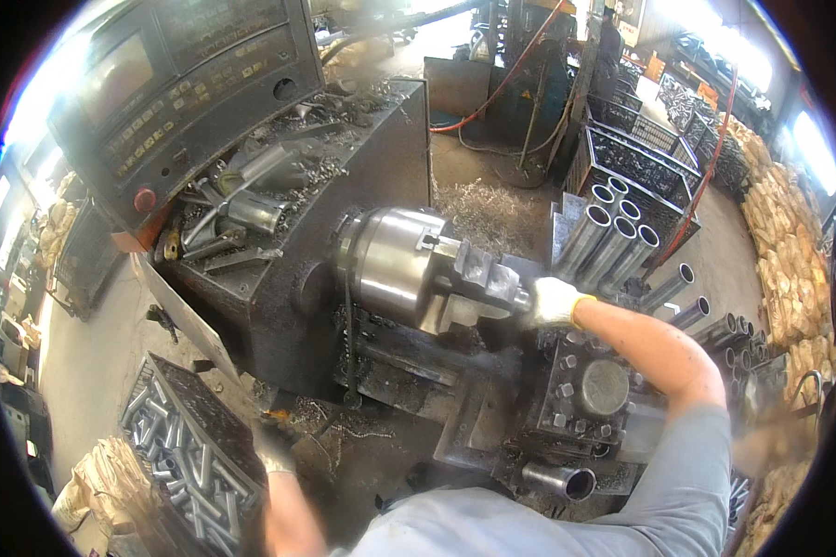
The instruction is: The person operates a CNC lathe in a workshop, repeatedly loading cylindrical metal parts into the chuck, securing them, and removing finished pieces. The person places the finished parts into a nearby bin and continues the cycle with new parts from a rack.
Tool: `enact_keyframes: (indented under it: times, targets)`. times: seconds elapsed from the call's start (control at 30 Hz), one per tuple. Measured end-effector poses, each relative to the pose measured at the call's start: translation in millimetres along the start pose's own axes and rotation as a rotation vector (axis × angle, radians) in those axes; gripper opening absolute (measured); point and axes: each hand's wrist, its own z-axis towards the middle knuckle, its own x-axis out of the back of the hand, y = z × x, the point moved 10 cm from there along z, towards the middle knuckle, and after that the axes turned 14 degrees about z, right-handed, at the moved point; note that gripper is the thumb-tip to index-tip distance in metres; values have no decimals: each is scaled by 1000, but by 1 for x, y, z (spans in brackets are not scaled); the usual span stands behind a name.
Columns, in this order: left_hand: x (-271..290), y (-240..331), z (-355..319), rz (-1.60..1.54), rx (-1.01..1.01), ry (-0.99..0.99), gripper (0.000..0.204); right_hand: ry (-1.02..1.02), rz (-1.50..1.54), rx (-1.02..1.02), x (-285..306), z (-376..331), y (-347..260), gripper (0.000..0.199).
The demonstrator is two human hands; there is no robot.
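Observation:
My right hand (pixel 555 303), in a white glove with a yellow cuff, is closed at the front of a lathe chuck (pixel 395 265). It grips a small round metal workpiece (pixel 522 300) that shows only partly beside the stepped chuck jaws (pixel 483 275); the glove covers the rest. Low on the left, my left hand (pixel 273 447) wears a glove that looks dark over the fingers. It hangs beside a crate (pixel 204 401) filled with short metal tubes (pixel 195 478). Blur and the dark background hide its fingers.
The control panel (pixel 149 111) with a red button (pixel 145 199) stands at upper left. A tool turret (pixel 604 387) lies under my right forearm, with a thick tube (pixel 559 481) nearer me. Upright tubes (pixel 608 237) stand at right, before wire crates (pixel 636 167). Metal shavings (pixel 492 218) litter the floor.

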Motion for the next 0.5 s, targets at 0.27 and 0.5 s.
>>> enact_keyframes:
  times: [0.27, 0.5]
  targets:
    - [8, -7, 17, 3, 361, -114, 50, -68, 345, -202, -13, 8, 23, 54]
    - [14, -13, 22, -87, 366, -81, 49, -185, 247, -77, -6, -5, 29, 72]
